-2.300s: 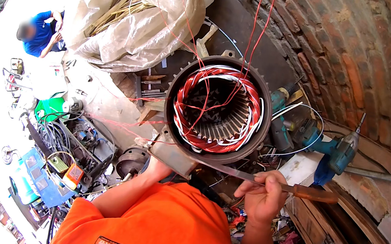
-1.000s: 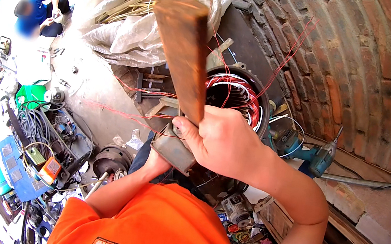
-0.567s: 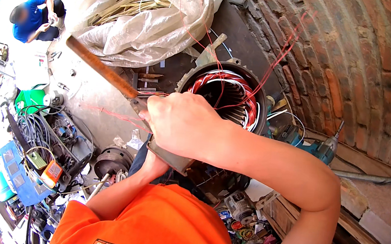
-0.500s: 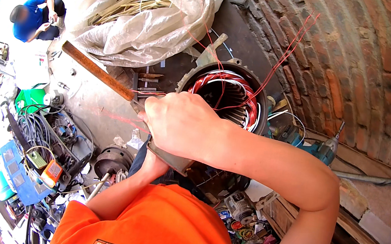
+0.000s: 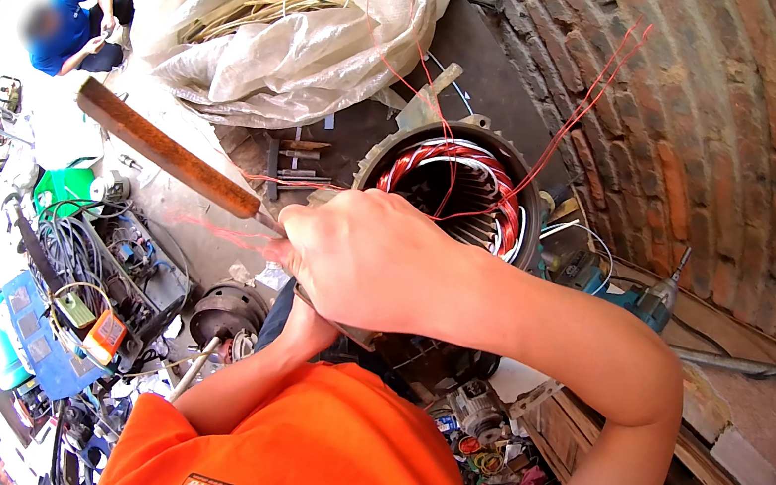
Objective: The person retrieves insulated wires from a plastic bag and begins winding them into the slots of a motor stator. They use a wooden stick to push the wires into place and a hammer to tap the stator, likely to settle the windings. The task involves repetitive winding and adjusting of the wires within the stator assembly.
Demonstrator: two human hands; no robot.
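Note:
My right hand point(image 5: 372, 250) is closed around the metal part of a wooden-handled tool. Its long brown handle point(image 5: 166, 149) sticks out to the upper left, while my fist hides most of the metal. Below it, my left hand point(image 5: 310, 329) has its fingers hidden behind the right hand and a greyish metal edge. Thin red wires point(image 5: 219, 232) stick out to the left beside my right fist. Just beyond my hands stands a round motor stator point(image 5: 371, 155), its inside lined with red copper windings point(image 5: 512, 216) and white sleeving. More red leads point(image 5: 577, 115) rise from it.
A brick wall point(image 5: 685, 136) runs along the right. At the back lies a whitish sack point(image 5: 260, 93) of yellowish strips. Small hand tools point(image 5: 299, 164) lie beside the stator, and a cordless drill point(image 5: 650, 302) to its right. Left are black cables point(image 5: 71, 245); farther off crouches a person point(image 5: 69, 29).
The wooden handle has swung slightly, its free end now farther left. My right hand stays at nearly the same spot, and the view has shifted a little.

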